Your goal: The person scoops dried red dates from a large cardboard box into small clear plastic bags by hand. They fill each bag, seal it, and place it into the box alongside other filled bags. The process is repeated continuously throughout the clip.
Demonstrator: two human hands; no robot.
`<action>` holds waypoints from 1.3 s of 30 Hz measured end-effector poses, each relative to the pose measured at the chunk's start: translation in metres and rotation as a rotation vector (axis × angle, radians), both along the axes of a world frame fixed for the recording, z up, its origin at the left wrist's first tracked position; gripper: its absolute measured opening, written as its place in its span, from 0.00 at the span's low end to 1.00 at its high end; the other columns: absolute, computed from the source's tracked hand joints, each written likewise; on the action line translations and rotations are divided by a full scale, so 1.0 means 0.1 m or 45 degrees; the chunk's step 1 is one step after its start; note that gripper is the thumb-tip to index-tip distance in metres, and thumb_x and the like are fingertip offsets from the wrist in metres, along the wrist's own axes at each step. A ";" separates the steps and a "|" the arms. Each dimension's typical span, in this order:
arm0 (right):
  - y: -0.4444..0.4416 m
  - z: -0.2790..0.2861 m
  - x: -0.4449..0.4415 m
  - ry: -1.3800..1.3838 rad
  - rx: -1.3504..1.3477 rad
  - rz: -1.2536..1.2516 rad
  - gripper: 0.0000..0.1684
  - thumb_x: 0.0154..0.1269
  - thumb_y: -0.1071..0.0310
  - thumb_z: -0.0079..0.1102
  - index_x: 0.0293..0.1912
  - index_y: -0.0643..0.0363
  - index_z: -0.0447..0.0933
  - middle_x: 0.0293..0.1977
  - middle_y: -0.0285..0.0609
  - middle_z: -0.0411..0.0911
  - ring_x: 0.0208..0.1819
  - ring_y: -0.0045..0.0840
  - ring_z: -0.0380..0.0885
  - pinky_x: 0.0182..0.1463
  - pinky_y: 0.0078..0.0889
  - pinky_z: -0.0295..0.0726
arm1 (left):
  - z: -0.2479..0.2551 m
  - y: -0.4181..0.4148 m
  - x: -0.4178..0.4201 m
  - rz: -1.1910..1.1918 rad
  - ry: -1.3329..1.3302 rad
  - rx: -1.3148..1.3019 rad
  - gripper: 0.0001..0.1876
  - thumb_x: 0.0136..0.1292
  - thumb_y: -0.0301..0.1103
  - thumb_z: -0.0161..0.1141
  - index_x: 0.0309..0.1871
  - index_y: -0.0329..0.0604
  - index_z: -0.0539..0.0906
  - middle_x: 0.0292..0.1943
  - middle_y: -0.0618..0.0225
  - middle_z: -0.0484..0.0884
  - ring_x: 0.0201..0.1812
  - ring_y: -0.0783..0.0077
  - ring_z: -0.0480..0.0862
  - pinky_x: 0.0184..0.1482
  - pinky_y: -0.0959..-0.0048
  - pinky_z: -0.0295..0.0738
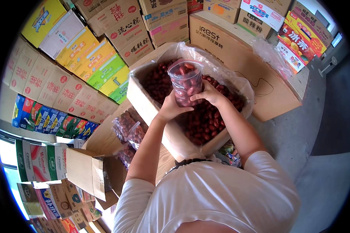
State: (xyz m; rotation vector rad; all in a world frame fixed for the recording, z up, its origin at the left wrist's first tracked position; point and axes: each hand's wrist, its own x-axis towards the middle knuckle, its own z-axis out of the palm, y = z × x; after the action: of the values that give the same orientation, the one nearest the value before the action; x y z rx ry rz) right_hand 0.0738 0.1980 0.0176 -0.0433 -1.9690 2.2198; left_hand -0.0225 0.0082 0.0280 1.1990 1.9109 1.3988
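Both my hands hold a clear plastic bag [188, 83] that is filled with red dried dates and open at the top. My left hand [173, 107] grips its lower left side. Around its lower right side curls my right hand [209, 93]. The bag is upright above a large carton [147, 100] lined with clear plastic film [237, 77]. Loose red dates [205, 125] cover the inside of this carton. Part of the dates is hidden behind my hands and the bag.
Filled bags of dates [131, 128] lie on a wooden surface [166, 154] left of the carton. Beside them stands an open cardboard box [86, 171]. Stacked cartons [84, 61] line the left and back. A long cardboard box [239, 58] stands behind on the right, with crumpled plastic [269, 55] on it.
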 end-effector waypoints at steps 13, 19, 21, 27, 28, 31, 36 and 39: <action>-0.05 0.15 0.10 -0.067 0.381 0.041 0.57 0.37 0.74 0.83 0.68 0.60 0.62 0.62 0.42 0.71 0.65 0.28 0.68 0.71 0.36 0.64 | -0.11 -0.01 -0.03 0.121 0.077 0.049 0.41 0.40 0.36 0.84 0.59 0.38 0.74 0.48 0.57 0.86 0.51 0.63 0.86 0.54 0.65 0.78; 0.01 0.15 0.10 -0.102 0.232 -0.075 0.53 0.38 0.73 0.82 0.66 0.60 0.65 0.61 0.42 0.72 0.65 0.30 0.68 0.71 0.35 0.65 | -0.12 -0.05 -0.05 0.190 0.300 0.089 0.35 0.44 0.31 0.81 0.57 0.37 0.76 0.45 0.59 0.87 0.48 0.68 0.86 0.52 0.68 0.79; 0.03 0.13 0.10 -0.067 0.197 -0.152 0.52 0.38 0.72 0.82 0.65 0.60 0.66 0.60 0.42 0.72 0.64 0.30 0.69 0.70 0.35 0.65 | -0.15 -0.05 -0.06 0.218 0.325 0.072 0.32 0.46 0.29 0.80 0.55 0.37 0.77 0.43 0.59 0.87 0.45 0.69 0.86 0.50 0.69 0.79; 0.00 0.14 0.13 -0.030 0.095 -0.152 0.50 0.38 0.74 0.81 0.63 0.59 0.67 0.57 0.40 0.74 0.63 0.29 0.69 0.71 0.34 0.63 | -0.17 -0.06 -0.09 0.225 0.177 -0.049 0.25 0.49 0.27 0.76 0.50 0.37 0.78 0.41 0.59 0.87 0.43 0.70 0.86 0.47 0.71 0.79; -0.01 0.15 0.13 -0.026 0.116 -0.178 0.49 0.38 0.74 0.81 0.63 0.59 0.68 0.57 0.39 0.74 0.63 0.29 0.70 0.71 0.34 0.64 | -0.17 -0.06 -0.09 0.218 0.189 -0.053 0.24 0.50 0.26 0.76 0.50 0.37 0.78 0.41 0.59 0.87 0.42 0.71 0.86 0.47 0.71 0.79; 0.01 0.15 0.12 -0.045 0.131 -0.130 0.49 0.38 0.74 0.81 0.62 0.59 0.68 0.56 0.39 0.74 0.62 0.29 0.70 0.70 0.34 0.64 | -0.13 -0.06 -0.04 0.213 0.242 0.043 0.24 0.50 0.24 0.75 0.50 0.36 0.77 0.40 0.59 0.87 0.43 0.72 0.86 0.46 0.71 0.79; 0.05 0.12 0.11 -0.056 0.117 -0.116 0.49 0.38 0.74 0.81 0.62 0.59 0.68 0.57 0.40 0.74 0.62 0.29 0.70 0.70 0.35 0.64 | -0.16 -0.04 -0.07 0.227 0.189 0.111 0.29 0.47 0.22 0.77 0.53 0.36 0.75 0.42 0.60 0.86 0.46 0.69 0.86 0.49 0.70 0.81; 0.05 0.09 0.10 -0.031 0.136 -0.105 0.47 0.38 0.75 0.80 0.62 0.59 0.69 0.58 0.40 0.74 0.62 0.28 0.70 0.70 0.34 0.65 | -0.21 -0.05 -0.11 0.216 0.071 0.040 0.32 0.45 0.23 0.78 0.55 0.36 0.74 0.45 0.59 0.85 0.48 0.66 0.86 0.51 0.69 0.81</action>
State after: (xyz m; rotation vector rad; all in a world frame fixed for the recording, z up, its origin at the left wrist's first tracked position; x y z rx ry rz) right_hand 0.0839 0.2030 0.0269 -0.1355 -2.0565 2.0697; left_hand -0.0337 0.0031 0.0066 1.1234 2.0781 1.5014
